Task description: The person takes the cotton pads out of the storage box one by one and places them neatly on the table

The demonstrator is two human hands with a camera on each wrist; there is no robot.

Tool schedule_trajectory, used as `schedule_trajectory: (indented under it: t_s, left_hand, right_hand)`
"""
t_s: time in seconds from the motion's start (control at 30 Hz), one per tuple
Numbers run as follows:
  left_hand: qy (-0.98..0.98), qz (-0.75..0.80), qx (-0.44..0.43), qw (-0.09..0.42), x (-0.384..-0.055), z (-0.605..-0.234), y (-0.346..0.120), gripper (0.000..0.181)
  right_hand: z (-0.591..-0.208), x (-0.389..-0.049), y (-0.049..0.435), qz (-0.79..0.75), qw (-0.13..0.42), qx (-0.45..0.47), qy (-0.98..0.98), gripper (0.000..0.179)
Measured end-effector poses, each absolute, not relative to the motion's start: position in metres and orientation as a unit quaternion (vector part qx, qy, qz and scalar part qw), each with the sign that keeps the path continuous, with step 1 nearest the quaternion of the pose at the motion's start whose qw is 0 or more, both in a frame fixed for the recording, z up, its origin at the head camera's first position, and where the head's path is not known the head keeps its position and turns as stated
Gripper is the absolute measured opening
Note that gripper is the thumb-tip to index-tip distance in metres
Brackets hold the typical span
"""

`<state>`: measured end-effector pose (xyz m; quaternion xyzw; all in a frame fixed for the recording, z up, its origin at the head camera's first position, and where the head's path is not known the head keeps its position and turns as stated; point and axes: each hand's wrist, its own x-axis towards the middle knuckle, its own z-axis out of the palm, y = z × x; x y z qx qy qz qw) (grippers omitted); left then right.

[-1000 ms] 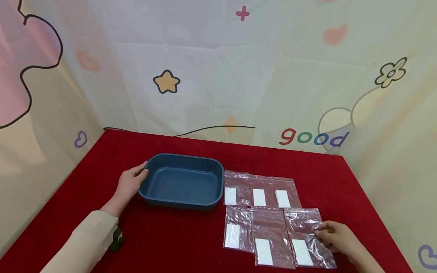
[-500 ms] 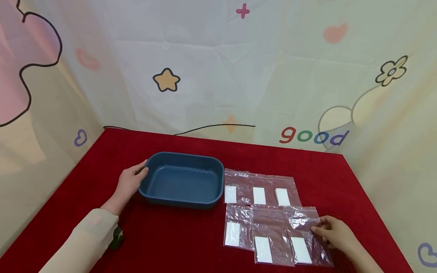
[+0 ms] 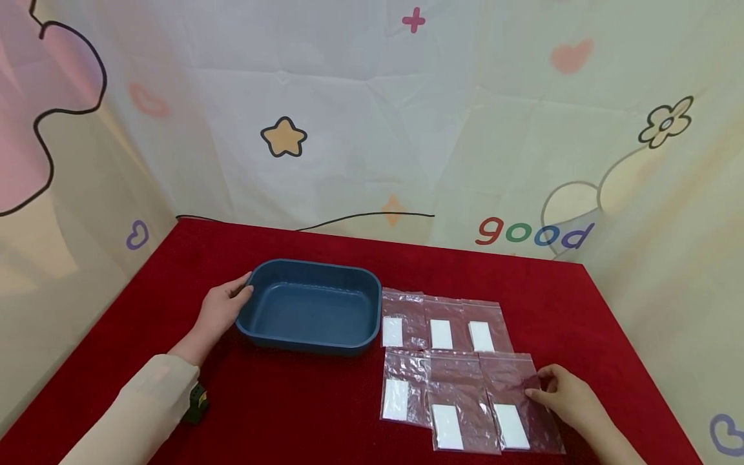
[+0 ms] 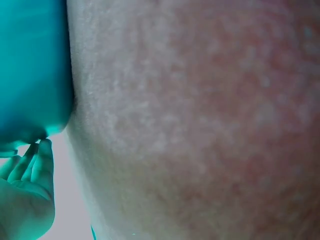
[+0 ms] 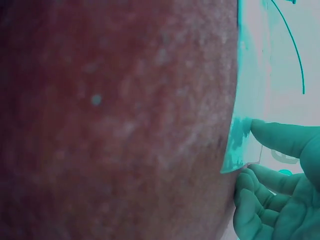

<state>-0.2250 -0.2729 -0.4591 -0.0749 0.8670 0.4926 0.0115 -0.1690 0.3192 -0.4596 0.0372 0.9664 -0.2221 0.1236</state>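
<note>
A dark blue deep rectangular tray (image 3: 314,310) stands left of the middle in the head view. My left hand (image 3: 223,310) grips its left rim; the left wrist view shows those fingertips (image 4: 44,145) against the tray's wall (image 4: 35,65). Several clear zip bags, each with a white rectangular piece inside, lie in two rows to the right. My right hand (image 3: 564,394) pinches the right edge of the front-right zip bag (image 3: 506,381) between thumb and forefinger. The right wrist view shows this bag (image 5: 248,100) at the fingertips. A white piece (image 3: 511,426) lies in that bag's lower part.
In the back row are bags with white pieces (image 3: 441,334), the leftmost bag (image 3: 403,303) reaching the tray's side. Red cloth (image 3: 302,407) covers the table. A printed curtain (image 3: 360,129) surrounds it. A small dark object (image 3: 196,403) is at the left wrist.
My right hand has shifted slightly left and up along the front-right bag. That bag's right edge has moved a little left, and its surface looks smoother. The left hand and tray stay put.
</note>
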Motion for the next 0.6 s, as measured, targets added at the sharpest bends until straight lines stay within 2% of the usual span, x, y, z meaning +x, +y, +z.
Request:
schedule_trajectory:
  t_s: [0.27,0.4,0.5,0.6]
  left_hand:
    - [0.874,0.481,-0.065,0.037,-0.223,-0.456,-0.281,0.057]
    - [0.880,0.470,-0.055,0.050,-0.221,-0.453,-0.285,0.059]
    - [0.897,0.438,-0.043,0.047,-0.220,-0.447,-0.289,0.058]
    - [0.921,0.387,-0.027,0.022,-0.217,-0.436,-0.292,0.055]
  right_hand:
    - [-0.458,-0.172,0.319,-0.217,0.138,0.029,0.966,0.055]
    - [-0.447,-0.178,0.325,-0.205,0.149,0.009,0.967,0.051]
    - [-0.433,-0.185,0.327,-0.199,0.140,0.003,0.970,0.049]
    - [-0.415,-0.189,0.322,-0.214,0.108,0.005,0.971,0.048]
